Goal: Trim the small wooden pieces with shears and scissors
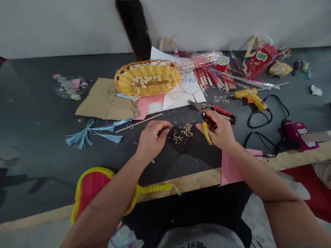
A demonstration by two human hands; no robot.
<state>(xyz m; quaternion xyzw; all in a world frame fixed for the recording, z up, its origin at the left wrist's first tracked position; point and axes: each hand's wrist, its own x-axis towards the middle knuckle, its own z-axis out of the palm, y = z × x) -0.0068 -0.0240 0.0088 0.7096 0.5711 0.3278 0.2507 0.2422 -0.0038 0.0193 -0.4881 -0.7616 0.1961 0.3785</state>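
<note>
My right hand (219, 131) grips yellow-handled scissors (207, 132), their blades parted and pointing up and to the left. Left of the scissors lies a loose pile of small pale cut pieces (186, 130) on the dark tabletop. My left hand (153, 139) is at the left side of that pile, thumb and forefinger pressed together; whatever is between them is too small to make out. A thin wooden stick (139, 123) lies above my left hand. Farther back, a yellow woven basket (147, 86) holds several pale small pieces.
Behind the scissors lie red-handled pliers (222, 111). A yellow glue gun (252, 98) with a black cord is at the right. Blue tassels (90, 132) lie left. A red and yellow fan (94, 184) overhangs the front edge. A phone (136, 29) leans on the wall.
</note>
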